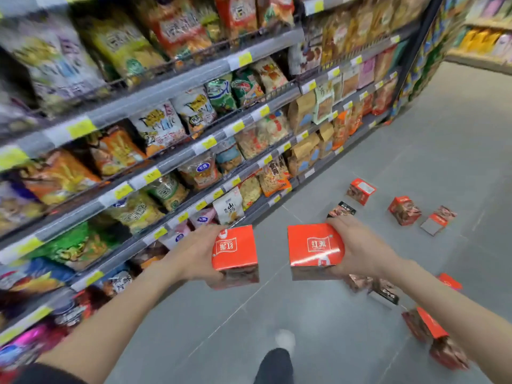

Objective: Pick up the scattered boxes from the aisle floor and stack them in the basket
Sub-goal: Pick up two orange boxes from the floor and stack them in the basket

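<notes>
Carrying two boxes above the floor [277, 314]: left box [235, 249] gripped in the left hand [194, 256], right box [314, 245] gripped in the right hand [360, 250], fingers [338, 223] of both curled round the outer sides. No basket in view, so cannot tell how many lie stacked in it.

Plenty left to gather: four far boxes [404, 210] scattered ahead on the floor, apart from one another, plus several near boxes [432, 322] lying beside and beneath the right forearm, blurred. Judged early to midway at best.

Hemmed in on the left by shelves [194, 151] running along the aisle, bottom edge close to the left forearm. Open floor ahead and to the right. Worth stepping wide of the near boxes, not far from the shoe [285, 339], to avoid kicking or crushing them.
</notes>
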`<action>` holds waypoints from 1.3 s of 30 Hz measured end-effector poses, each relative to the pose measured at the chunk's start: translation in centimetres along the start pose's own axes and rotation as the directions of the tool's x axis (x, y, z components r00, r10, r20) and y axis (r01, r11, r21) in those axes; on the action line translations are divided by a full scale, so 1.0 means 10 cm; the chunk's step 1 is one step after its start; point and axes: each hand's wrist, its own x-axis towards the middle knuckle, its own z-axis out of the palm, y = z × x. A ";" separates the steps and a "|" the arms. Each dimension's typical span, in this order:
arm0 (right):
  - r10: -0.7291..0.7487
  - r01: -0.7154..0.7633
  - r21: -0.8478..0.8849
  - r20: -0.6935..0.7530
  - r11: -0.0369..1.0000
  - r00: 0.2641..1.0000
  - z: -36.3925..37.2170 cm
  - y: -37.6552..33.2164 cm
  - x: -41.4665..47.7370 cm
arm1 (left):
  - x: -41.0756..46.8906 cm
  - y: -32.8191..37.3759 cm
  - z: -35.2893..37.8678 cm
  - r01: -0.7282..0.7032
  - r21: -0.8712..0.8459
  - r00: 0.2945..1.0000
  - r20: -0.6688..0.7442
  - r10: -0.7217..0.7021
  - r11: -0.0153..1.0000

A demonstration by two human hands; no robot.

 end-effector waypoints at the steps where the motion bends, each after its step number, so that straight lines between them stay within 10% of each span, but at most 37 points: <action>1: -0.052 0.052 -0.017 0.009 0.999 0.999 -0.07 -0.20 -0.04 | -0.27 -0.01 -0.12 0.031 -0.009 0.999 -0.021 -0.031 0.999; 10: -0.413 0.399 0.105 0.215 0.911 0.885 -0.18 -2.42 -0.37 | -3.07 -0.28 -0.66 0.444 -0.210 0.874 -0.112 -0.472 0.871; 19: -0.752 0.733 0.216 0.349 0.645 0.559 0.40 -5.16 -1.01 | -6.17 -0.58 -0.57 0.774 -0.391 0.520 -0.059 -0.852 0.498; 31: -0.868 0.866 0.382 0.483 0.324 0.111 1.67 -8.50 -2.70 | -9.78 -0.76 -0.01 0.805 -0.593 0.039 0.060 -0.997 -0.004; 39: -0.858 0.867 0.449 0.511 0.218 -0.048 2.40 -10.00 -3.23 | -11.04 -1.30 0.34 0.741 -0.650 -0.087 0.155 -0.984 -0.168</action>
